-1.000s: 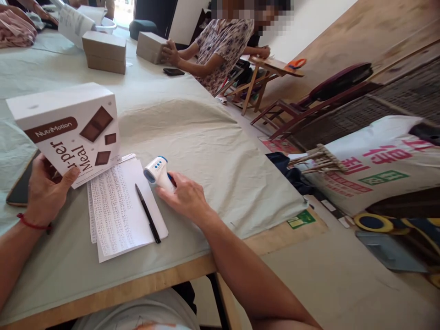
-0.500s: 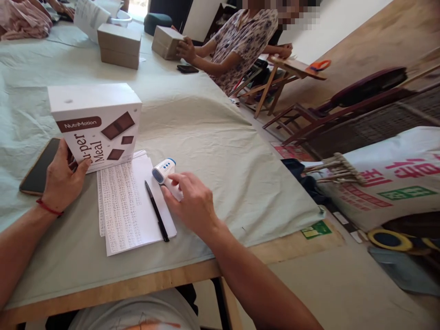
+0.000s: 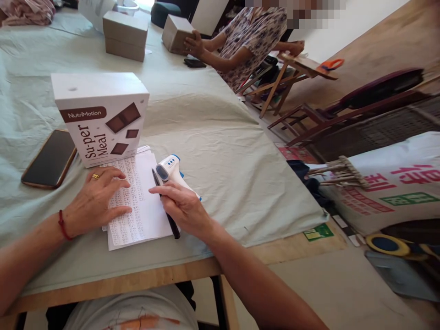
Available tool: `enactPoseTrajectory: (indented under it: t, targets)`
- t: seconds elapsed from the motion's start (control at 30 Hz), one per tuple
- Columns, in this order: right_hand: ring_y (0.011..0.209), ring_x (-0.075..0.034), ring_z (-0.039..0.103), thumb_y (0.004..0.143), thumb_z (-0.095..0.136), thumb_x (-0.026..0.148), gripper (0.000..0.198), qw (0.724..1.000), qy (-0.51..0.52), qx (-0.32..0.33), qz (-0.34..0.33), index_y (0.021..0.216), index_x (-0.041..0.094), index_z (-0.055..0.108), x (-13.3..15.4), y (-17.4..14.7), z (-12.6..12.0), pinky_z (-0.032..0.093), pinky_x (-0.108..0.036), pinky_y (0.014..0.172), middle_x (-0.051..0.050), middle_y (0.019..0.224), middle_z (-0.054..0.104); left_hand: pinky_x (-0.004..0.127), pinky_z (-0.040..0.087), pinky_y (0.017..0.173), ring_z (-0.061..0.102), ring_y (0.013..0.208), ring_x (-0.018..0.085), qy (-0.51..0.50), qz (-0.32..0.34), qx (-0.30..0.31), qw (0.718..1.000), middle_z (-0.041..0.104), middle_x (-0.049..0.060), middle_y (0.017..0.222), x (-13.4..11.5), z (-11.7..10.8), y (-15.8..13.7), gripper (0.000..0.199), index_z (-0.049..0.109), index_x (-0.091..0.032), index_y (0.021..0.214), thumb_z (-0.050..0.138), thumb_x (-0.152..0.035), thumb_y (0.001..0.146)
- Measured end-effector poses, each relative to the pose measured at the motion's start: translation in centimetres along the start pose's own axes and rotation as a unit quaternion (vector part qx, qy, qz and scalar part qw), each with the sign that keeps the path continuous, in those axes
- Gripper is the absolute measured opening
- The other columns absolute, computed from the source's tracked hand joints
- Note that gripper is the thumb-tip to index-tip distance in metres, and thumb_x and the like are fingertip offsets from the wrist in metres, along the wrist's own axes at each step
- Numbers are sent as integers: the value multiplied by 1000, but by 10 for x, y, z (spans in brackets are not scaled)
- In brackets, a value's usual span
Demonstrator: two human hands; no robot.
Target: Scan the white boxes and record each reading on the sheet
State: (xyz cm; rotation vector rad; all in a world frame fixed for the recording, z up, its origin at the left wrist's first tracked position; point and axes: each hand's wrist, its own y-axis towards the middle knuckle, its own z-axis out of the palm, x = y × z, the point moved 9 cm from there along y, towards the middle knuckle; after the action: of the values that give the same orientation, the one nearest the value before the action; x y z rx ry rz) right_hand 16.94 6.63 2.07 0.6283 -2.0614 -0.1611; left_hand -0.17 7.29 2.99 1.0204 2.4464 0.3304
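Observation:
My left hand [image 3: 98, 197] lies with fingers spread on a stack of handwritten paper sheets [image 3: 147, 217]. A gold ring and a red wrist cord show on it. Just behind stands a white box [image 3: 118, 133] marked NutriMotion Su-per Meal, upright and apart from my grip. My right hand [image 3: 184, 206] reaches over a black pen [image 3: 172, 223] lying on the paper's right side. Its index finger points left across the pen, and the other fingers are partly bent. Against that hand's far side rests a white and blue infrared thermometer [image 3: 168, 167]. A phone [image 3: 50, 158] lies left of the box.
Two brown cardboard boxes stand farther back, one [image 3: 125, 39] on the cloth and one [image 3: 177, 35] held by a person across the table. Another phone [image 3: 195, 63] lies near that person. Chairs [image 3: 309, 123] and a white sack [image 3: 395, 169] are right of the table.
My left hand has left the box and come down flat on the paper. My right hand has moved from the thermometer to over the pen. The view has shifted slightly.

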Motion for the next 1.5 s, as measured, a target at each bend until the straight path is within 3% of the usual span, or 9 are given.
enactPoseTrajectory:
  t: [0.1, 0.2, 0.3, 0.4, 0.5, 0.73, 0.93, 1.07, 1.5]
  targets:
    - [84, -17, 60, 93, 47, 20, 28, 993, 113, -35, 3, 115, 25, 65, 0, -1, -7, 50, -32, 78, -4, 93, 62, 56, 39, 109, 52, 129, 38, 0, -1, 14, 1000, 59, 19, 132, 3, 10, -4, 64, 55, -18, 126, 71, -59, 81]
    - [80, -17, 58, 91, 62, 32, 30, 977, 203, -68, 13, 119, 27, 55, -5, -5, -8, 52, -34, 78, -1, 88, 57, 58, 36, 112, 48, 132, 39, 6, -5, 27, 1000, 55, 21, 134, 4, 13, -6, 81, 48, -17, 135, 76, -61, 74]
    - [70, -15, 55, 91, 65, 47, 27, 965, 248, -82, 27, 107, 28, 57, -11, -8, -4, 52, -34, 72, 2, 76, 53, 62, 33, 112, 45, 135, 40, 21, 2, 67, 998, 53, 22, 135, -1, 19, -6, 77, 51, -17, 133, 77, -58, 74]
    - [71, -16, 59, 97, 53, 54, 33, 960, 267, -58, 56, 113, 27, 63, -14, -9, 4, 53, -35, 71, 0, 78, 57, 68, 29, 112, 44, 135, 42, 33, 18, 99, 994, 52, 23, 136, -9, 26, -5, 65, 59, -16, 126, 76, -55, 76]
    - [72, -16, 62, 95, 56, 48, 32, 956, 268, -62, 102, 115, 25, 65, -20, -9, 10, 55, -35, 71, -2, 83, 64, 71, 27, 112, 44, 134, 44, 37, 21, 110, 993, 52, 22, 135, -12, 29, -5, 63, 62, -17, 123, 77, -55, 75]
    - [53, -12, 55, 73, 67, 28, 9, 953, 171, -98, 231, 80, 22, 65, -47, -18, 21, 48, -26, 52, 3, 61, 59, 72, 26, 113, 43, 135, 43, 47, 29, 119, 991, 54, 19, 135, -13, 29, -5, 58, 64, -20, 122, 75, -55, 78]
    - [54, -12, 56, 73, 65, 26, 7, 975, 93, -116, 166, 69, 23, 61, -29, -14, 14, 48, -25, 52, 2, 61, 63, 69, 25, 113, 43, 135, 40, 46, 63, 92, 993, 56, 14, 131, -18, 28, -8, 43, 66, -24, 117, 71, -50, 84]
    - [52, -11, 55, 73, 64, 22, 5, 981, 89, -121, 123, 69, 23, 61, -20, -13, 14, 47, -24, 50, 3, 61, 63, 69, 26, 113, 44, 135, 40, 48, 55, 108, 992, 57, 14, 132, -17, 30, -7, 42, 67, -25, 117, 69, -51, 85]
    - [53, -11, 55, 77, 62, 24, 6, 986, 78, -83, 124, 71, 22, 62, -20, -12, 20, 49, -25, 54, 2, 62, 63, 69, 26, 114, 44, 136, 41, 49, 29, 155, 986, 57, 15, 134, -17, 30, -3, 41, 69, -25, 118, 70, -50, 85]
